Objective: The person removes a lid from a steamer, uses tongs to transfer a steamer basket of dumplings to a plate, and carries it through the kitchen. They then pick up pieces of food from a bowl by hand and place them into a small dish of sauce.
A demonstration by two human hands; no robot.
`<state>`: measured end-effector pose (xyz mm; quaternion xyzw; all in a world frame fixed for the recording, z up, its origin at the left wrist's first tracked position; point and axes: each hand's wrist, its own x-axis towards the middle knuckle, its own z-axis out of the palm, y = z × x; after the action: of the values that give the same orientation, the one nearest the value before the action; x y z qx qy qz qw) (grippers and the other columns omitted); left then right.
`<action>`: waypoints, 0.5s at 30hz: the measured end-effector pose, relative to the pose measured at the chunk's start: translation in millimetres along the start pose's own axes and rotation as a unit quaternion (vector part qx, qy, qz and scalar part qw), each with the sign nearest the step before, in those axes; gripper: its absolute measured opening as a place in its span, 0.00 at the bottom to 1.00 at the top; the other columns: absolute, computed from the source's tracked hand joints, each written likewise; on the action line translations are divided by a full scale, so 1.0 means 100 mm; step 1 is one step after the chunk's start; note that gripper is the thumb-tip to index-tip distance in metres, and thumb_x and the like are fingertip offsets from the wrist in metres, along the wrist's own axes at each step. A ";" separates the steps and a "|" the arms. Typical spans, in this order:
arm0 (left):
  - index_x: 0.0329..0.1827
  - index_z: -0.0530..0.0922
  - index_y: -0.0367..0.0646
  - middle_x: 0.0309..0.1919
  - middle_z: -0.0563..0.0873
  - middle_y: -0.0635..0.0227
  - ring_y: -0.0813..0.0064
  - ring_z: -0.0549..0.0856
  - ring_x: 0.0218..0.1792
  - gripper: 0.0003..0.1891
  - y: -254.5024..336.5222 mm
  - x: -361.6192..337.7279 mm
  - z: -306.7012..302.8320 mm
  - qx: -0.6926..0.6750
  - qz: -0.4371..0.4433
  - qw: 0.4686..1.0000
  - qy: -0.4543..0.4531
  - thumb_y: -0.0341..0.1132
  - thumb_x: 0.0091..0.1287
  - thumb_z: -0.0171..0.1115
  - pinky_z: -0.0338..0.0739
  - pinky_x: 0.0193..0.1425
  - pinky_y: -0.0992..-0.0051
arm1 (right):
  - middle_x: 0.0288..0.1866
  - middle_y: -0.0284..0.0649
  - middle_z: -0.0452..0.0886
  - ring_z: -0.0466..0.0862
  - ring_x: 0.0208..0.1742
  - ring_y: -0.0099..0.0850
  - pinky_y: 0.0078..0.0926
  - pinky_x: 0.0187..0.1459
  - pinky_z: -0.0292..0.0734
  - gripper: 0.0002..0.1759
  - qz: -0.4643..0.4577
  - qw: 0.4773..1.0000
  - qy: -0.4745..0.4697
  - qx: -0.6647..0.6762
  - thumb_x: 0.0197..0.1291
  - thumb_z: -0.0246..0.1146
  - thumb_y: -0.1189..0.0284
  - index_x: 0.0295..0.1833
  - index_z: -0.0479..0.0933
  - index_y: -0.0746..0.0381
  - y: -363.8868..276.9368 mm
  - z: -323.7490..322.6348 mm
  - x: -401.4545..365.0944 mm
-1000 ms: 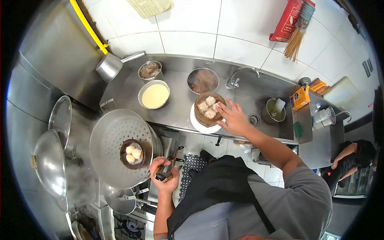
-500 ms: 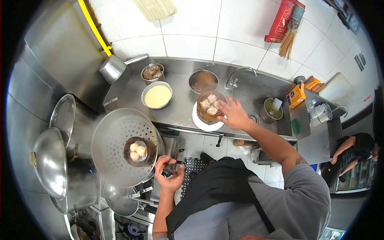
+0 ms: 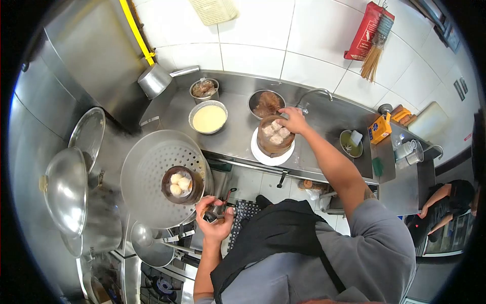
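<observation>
My right hand [image 3: 292, 120] grips the back right rim of a small round steamer basket [image 3: 271, 148] that holds several pale dumplings [image 3: 276, 133]. The basket sits over a white plate [image 3: 257, 156] near the counter's front edge and looks slightly tilted. My left hand [image 3: 216, 223] is half curled in front of my apron, thumb and fingers apart. A dark and silvery thing shows between those fingers, apparently behind them. To its upper left, a second steamer basket [image 3: 167, 192] with white buns [image 3: 180, 184] stands on the perforated steamer top [image 3: 144, 157].
Behind the basket is a metal bowl [image 3: 253, 109] with brown contents. A bowl of pale yellow liquid [image 3: 209, 118] and a metal pot [image 3: 215, 93] stand to its left. A tap [image 3: 314, 92] rises at the back. Pans [image 3: 152, 248] and burners [image 3: 163, 285] lie lower left. Another person [image 3: 445, 202] is far right.
My right hand has shifted from the basket's right side to its back rim, and the basket has tipped slightly. My left hand keeps its pose. The whole view has shifted a little.
</observation>
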<state>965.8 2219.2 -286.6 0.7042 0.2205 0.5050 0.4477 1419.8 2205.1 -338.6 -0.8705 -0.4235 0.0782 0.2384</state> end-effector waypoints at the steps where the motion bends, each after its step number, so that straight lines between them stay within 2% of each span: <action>1: 0.56 0.70 0.37 0.39 0.81 0.62 0.73 0.80 0.39 0.29 0.00 -0.02 -0.01 0.003 -0.012 1.000 0.005 0.23 0.52 0.76 0.77 0.49 0.72 | 0.70 0.44 0.74 0.65 0.74 0.51 0.49 0.75 0.59 0.33 0.001 1.000 -0.002 0.001 0.54 0.72 0.49 0.63 0.79 0.52 0.01 0.01 0.01; 5: 0.56 0.70 0.37 0.38 0.81 0.63 0.73 0.81 0.39 0.30 -0.05 -0.05 -0.06 0.036 -0.017 0.999 0.006 0.24 0.51 0.76 0.78 0.49 0.72 | 0.70 0.45 0.74 0.65 0.74 0.51 0.47 0.75 0.59 0.33 0.010 1.000 -0.010 0.017 0.53 0.73 0.50 0.64 0.79 0.52 0.04 0.05 0.05; 8: 0.57 0.71 0.38 0.38 0.81 0.63 0.74 0.82 0.38 0.30 0.00 -0.03 -0.04 0.025 -0.019 0.999 0.007 0.25 0.51 0.76 0.78 0.48 0.73 | 0.73 0.43 0.71 0.62 0.76 0.50 0.52 0.75 0.57 0.34 0.023 0.999 -0.036 0.030 0.52 0.73 0.48 0.64 0.79 0.47 0.07 0.06 0.10; 11: 0.57 0.71 0.37 0.38 0.81 0.63 0.74 0.82 0.38 0.30 0.02 -0.02 -0.02 0.023 -0.019 1.000 0.009 0.25 0.52 0.76 0.79 0.47 0.74 | 0.71 0.49 0.72 0.64 0.75 0.51 0.47 0.76 0.58 0.36 0.016 0.999 -0.017 0.022 0.51 0.74 0.50 0.65 0.78 0.53 0.04 0.02 0.10; 15: 0.57 0.71 0.37 0.39 0.81 0.63 0.74 0.82 0.38 0.30 0.03 0.01 -0.01 0.028 -0.004 1.000 0.002 0.25 0.52 0.77 0.78 0.47 0.73 | 0.72 0.49 0.71 0.63 0.76 0.52 0.47 0.76 0.58 0.38 0.006 1.000 -0.020 0.014 0.49 0.75 0.50 0.66 0.77 0.54 0.01 -0.03 0.09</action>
<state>965.2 2218.9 -283.5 0.7148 0.2382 0.4978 0.4294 1427.4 2210.8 -336.4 -0.8678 -0.4217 0.1032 0.2419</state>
